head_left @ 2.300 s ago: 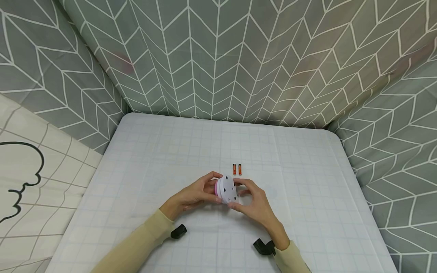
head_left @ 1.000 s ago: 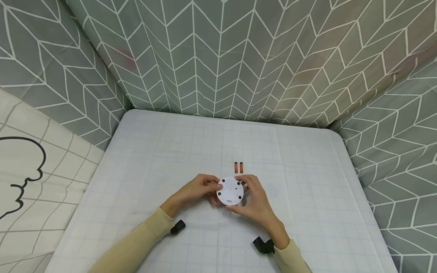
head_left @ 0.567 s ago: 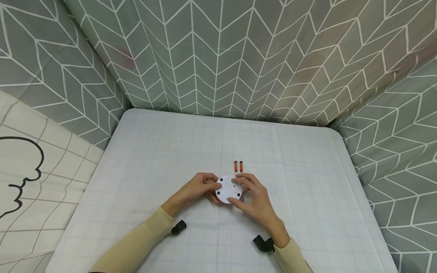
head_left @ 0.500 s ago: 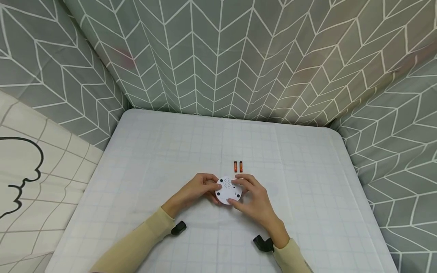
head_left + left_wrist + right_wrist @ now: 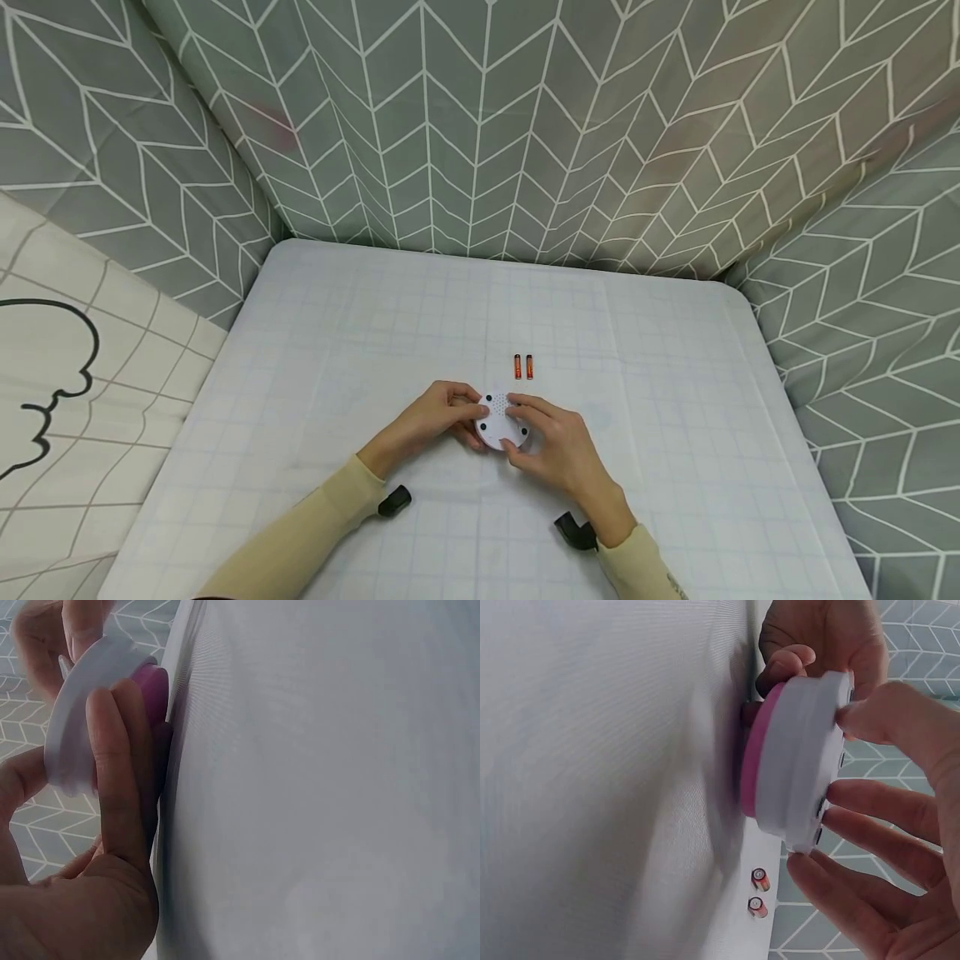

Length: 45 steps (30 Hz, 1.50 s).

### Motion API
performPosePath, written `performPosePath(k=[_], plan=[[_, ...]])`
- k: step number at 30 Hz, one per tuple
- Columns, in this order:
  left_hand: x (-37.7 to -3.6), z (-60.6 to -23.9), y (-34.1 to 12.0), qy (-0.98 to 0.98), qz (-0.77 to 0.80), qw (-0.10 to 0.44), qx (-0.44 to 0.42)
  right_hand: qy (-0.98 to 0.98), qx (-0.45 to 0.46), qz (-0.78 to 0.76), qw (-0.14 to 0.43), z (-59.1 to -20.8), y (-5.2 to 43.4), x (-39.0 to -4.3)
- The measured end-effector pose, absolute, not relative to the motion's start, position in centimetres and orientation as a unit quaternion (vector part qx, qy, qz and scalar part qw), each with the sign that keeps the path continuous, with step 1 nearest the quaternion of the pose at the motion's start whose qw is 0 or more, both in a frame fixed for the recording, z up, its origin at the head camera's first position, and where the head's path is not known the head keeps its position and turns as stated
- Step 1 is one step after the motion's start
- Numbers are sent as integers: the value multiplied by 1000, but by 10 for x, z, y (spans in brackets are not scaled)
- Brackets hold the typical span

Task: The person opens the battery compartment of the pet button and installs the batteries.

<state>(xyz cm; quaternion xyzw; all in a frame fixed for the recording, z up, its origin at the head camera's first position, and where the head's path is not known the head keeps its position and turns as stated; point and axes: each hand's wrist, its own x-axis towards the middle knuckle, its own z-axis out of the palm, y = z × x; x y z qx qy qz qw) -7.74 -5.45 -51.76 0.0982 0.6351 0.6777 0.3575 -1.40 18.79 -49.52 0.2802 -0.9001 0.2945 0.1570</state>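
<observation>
Both hands clasped a round white device [image 5: 501,421] with a pink underside, held face-down just above the tablecloth [image 5: 675,433]: left hand [image 5: 431,417] gripping its rim, right hand [image 5: 558,446] with fingers curled over its back. Two batteries [image 5: 522,367] lay just beyond the device. The step appeared to be opening the back cover; the next move would call for steady thumb pressure.
</observation>
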Motion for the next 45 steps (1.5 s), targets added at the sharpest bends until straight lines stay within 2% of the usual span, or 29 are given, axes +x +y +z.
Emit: performPosePath(k=[23,45], plan=[[-80,-523,-55,632,680,355,106,-871,335,310,179,-494,184,-17],[-82,-518,-58,637,680,347,103,-853,368,289,232,-502,181,-21]])
